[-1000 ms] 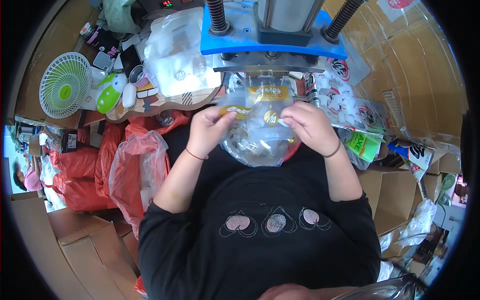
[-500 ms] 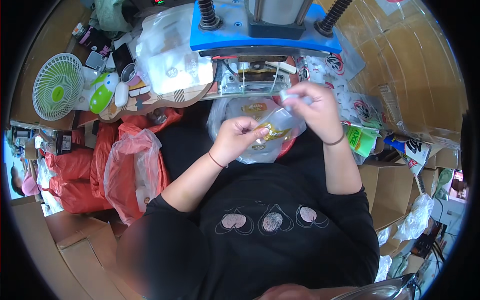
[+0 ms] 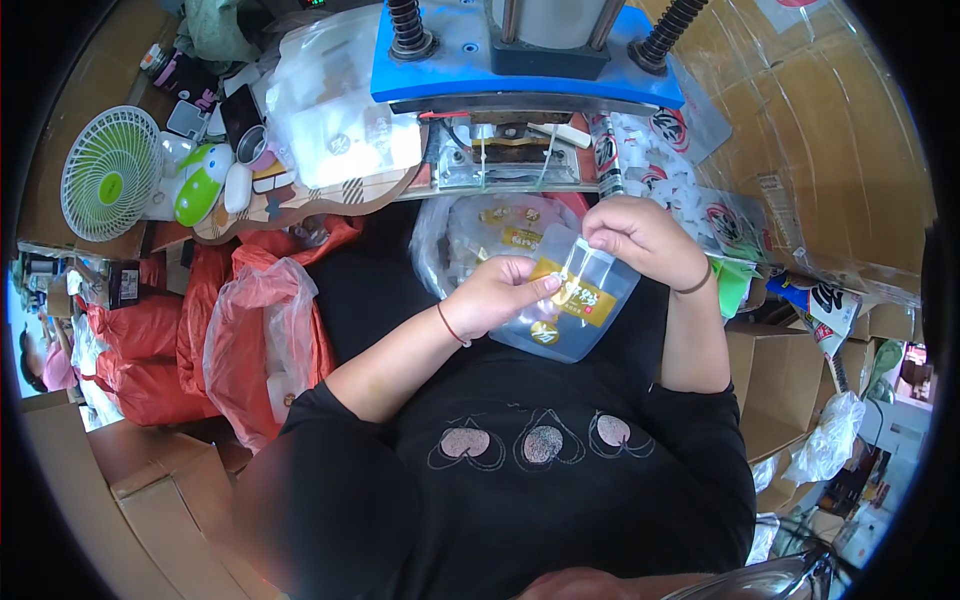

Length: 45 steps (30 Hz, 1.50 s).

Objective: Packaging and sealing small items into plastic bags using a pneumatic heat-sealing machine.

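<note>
My left hand and my right hand both pinch a small clear plastic pouch with a yellow label, held over my lap. The right hand grips its top corner, the left hand its left edge near the label. Just beyond the hands lies a larger clear bag holding several similar yellow-labelled packets. A blue press machine stands directly ahead, above the hands.
A green-and-white desk fan sits far left, near a green-and-white toy-like object. Red plastic bags hang at my left. Cardboard boxes are stacked on the right, and clear bags lie left of the machine.
The hands have come back from the machine toward my lap. One small pouch is now held out flat between both hands, away from the large bag.
</note>
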Each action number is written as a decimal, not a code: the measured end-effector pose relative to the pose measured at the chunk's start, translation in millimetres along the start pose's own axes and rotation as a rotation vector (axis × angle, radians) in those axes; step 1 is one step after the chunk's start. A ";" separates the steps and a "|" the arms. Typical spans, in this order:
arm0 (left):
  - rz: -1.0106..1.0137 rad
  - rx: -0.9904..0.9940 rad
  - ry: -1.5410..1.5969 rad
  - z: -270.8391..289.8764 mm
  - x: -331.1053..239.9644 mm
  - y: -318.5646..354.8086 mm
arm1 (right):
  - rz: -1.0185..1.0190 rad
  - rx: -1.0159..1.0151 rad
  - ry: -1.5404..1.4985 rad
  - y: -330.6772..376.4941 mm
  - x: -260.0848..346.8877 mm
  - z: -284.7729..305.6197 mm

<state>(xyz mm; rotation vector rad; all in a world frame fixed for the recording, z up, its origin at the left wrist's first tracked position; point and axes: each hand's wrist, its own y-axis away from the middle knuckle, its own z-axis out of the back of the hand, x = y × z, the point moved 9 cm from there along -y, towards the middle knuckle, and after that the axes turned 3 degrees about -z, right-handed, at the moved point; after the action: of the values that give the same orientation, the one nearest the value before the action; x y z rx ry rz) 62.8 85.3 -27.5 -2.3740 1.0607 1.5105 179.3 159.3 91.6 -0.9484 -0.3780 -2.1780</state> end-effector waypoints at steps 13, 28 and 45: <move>-0.124 -0.238 0.160 86.8 -67.0 -19.6 | -0.123 -0.388 -0.002 14.2 -21.6 13.3; -0.474 -0.711 -1.737 137.4 -120.4 84.7 | -0.168 -0.359 0.118 18.2 14.8 19.1; -0.145 -0.167 -0.313 35.1 -30.7 34.5 | -0.051 -0.637 -0.212 -3.1 24.0 23.9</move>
<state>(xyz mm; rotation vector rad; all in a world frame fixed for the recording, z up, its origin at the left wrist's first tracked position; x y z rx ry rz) 7.6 90.7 -10.5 -2.1575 0.7032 1.8981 178.1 161.7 125.5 -1.5303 0.2225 -2.2899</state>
